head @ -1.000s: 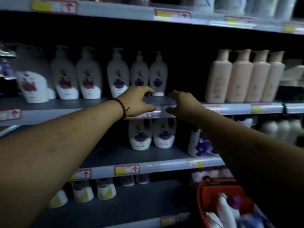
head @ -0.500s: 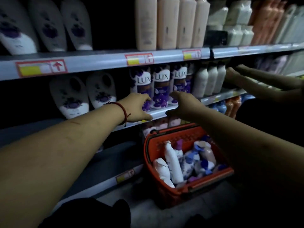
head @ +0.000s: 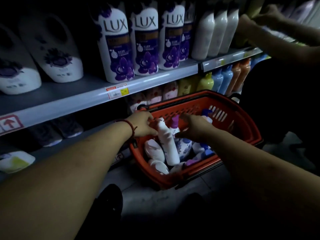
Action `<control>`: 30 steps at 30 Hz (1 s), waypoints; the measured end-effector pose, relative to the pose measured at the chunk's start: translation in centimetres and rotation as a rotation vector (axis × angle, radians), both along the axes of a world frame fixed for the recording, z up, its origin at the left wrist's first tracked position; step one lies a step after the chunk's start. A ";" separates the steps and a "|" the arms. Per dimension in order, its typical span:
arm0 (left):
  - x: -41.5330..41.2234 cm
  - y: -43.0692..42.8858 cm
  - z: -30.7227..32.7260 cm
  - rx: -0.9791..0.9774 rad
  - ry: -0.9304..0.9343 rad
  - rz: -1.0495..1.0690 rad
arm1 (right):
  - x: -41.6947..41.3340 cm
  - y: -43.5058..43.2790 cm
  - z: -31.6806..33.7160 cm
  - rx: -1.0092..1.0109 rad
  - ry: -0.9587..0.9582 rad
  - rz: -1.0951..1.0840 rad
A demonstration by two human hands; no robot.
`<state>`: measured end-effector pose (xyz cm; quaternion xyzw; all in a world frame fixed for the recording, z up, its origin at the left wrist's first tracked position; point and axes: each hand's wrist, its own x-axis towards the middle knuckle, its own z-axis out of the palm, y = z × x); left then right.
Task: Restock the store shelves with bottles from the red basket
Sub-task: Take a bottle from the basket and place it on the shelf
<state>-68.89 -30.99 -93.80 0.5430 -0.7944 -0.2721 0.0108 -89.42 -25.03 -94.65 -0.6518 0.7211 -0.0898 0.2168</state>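
**Reach for fresh stock**

My left hand (head: 142, 124) curls against the tall white plastic bottle (head: 168, 144) leaning in the red plastic basket (head: 240, 123) at twelve o'clock; whether it grips, I cannot tell. My right hand (head: 195, 129), fingers spread, hovers at the bottle's three o'clock, probably to steady the lift.

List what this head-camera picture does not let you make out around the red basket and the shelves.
All in the head view:
- Whether the left hand or right hand grips the white bottle: the fingers are blurred.
- What lies deep in the red basket: covered by both hands and the upper bottles.
- LUX bottles: caps cut off by the top edge.
- Price tag: print too small.
- Another person's hands, top right: blurred, so what they hold is unclear.
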 end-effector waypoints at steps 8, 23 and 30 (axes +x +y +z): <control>-1.8 -2.7 -5.0 0.129 -0.020 -0.013 | -1.0 -2.0 -3.8 0.168 -0.122 -0.029; -7.3 -5.9 -13.9 0.409 0.188 0.312 | -3.0 -5.4 -7.8 0.350 -0.374 -0.181; -7.6 -5.2 -12.7 0.381 0.223 0.365 | -2.9 -6.3 -7.8 0.390 -0.343 -0.175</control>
